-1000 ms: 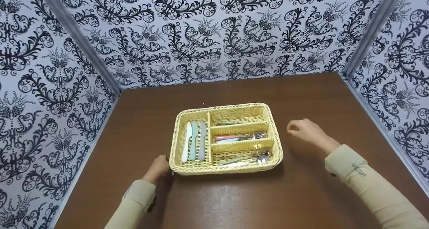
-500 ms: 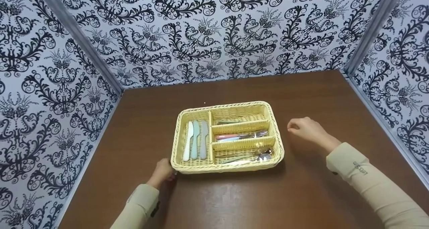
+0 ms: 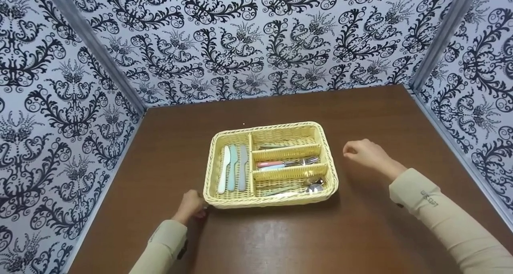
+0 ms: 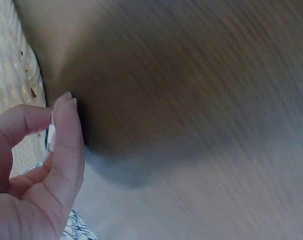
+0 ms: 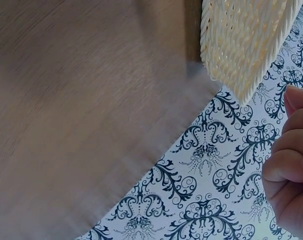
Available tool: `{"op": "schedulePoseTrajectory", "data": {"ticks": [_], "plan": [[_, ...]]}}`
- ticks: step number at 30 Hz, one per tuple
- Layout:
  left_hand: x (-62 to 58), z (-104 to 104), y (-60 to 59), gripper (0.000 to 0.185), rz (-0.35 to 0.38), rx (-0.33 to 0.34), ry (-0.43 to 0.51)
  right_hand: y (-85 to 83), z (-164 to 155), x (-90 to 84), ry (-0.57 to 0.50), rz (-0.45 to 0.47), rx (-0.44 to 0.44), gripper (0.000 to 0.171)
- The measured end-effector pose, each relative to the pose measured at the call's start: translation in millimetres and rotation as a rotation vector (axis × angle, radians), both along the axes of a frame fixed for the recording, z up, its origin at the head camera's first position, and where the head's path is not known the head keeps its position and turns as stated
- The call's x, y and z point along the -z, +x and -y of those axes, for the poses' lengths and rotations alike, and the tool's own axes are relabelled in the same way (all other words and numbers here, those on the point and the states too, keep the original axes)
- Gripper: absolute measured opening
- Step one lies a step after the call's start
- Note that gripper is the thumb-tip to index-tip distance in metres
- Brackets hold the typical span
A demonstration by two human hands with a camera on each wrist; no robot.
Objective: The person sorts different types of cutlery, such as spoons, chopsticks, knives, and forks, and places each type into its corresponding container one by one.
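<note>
The pale yellow woven wicker cutlery basket [image 3: 270,165] is sitting near the middle of the dark brown wooden table [image 3: 360,234], with three pastel-handled knives [image 3: 232,168] lying in its long left compartment and forks and spoons in the three short ones on the right. The person's left hand [image 3: 191,205] is resting at the basket's near left corner with its fingers loosely curled; the left wrist view is showing thumb and forefinger close together beside the weave, yet whether they are actually pinching the rim cannot be told. The right hand [image 3: 362,153] is hovering clear of the basket's right wall, fingers curled in on themselves and holding nothing.

Judging from this, steadying the basket well is calling for both hands to be meeting opposite walls evenly, low on the rim, so the cutlery is not sliding across the dividers.

Compared with half a second ago, the left hand is sitting slightly further out from the corner, the basket is lying nearly where it was, and the right hand is staying in much the same place.
</note>
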State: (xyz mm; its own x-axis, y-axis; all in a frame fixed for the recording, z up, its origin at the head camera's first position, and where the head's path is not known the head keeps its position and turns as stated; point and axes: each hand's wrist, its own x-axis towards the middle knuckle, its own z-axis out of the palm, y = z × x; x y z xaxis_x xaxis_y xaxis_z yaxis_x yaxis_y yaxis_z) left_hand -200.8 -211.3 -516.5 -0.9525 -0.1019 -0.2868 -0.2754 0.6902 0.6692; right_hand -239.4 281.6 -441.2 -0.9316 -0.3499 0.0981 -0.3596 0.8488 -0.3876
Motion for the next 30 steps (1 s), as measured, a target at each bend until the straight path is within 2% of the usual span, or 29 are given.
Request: {"op": "schedulePoseTrajectory", "data": {"ticks": [4,7,12,16,19,23,27,30], "plan": [[0.9,6,-2.4,0.014,0.047,-0.039,0.071,0.0,-1,-1.1,0.000,0.009,-0.006,0.008],[-0.2,10,-3.4,0.017,0.051,-0.054,0.094,0.2,-1,-3.1,-0.005,0.006,-0.004,0.007],[-8.1,20,-5.4,0.024,0.011,-0.054,0.058,1.0,0,-5.5,-0.009,0.008,0.001,0.008],[-16.9,28,-13.4,0.026,-0.045,-0.066,0.040,1.8,1,-6.7,-0.017,0.004,0.005,0.008],[-28.8,29,-19.2,0.029,-0.092,-0.044,0.015,1.9,3,-8.0,-0.026,-0.017,0.003,0.008],[-55.1,21,-25.5,0.028,-0.182,0.011,-0.047,0.6,7,-10.3,-0.057,-0.069,0.002,0.009],[-80.4,3,-30.5,0.017,-0.297,0.065,-0.100,0.6,15,-13.2,-0.089,-0.131,-0.006,0.009],[-94.5,-17,-31.1,0.010,-0.387,0.138,-0.124,1.5,26,-15.9,-0.104,-0.187,-0.033,0.010]]}}
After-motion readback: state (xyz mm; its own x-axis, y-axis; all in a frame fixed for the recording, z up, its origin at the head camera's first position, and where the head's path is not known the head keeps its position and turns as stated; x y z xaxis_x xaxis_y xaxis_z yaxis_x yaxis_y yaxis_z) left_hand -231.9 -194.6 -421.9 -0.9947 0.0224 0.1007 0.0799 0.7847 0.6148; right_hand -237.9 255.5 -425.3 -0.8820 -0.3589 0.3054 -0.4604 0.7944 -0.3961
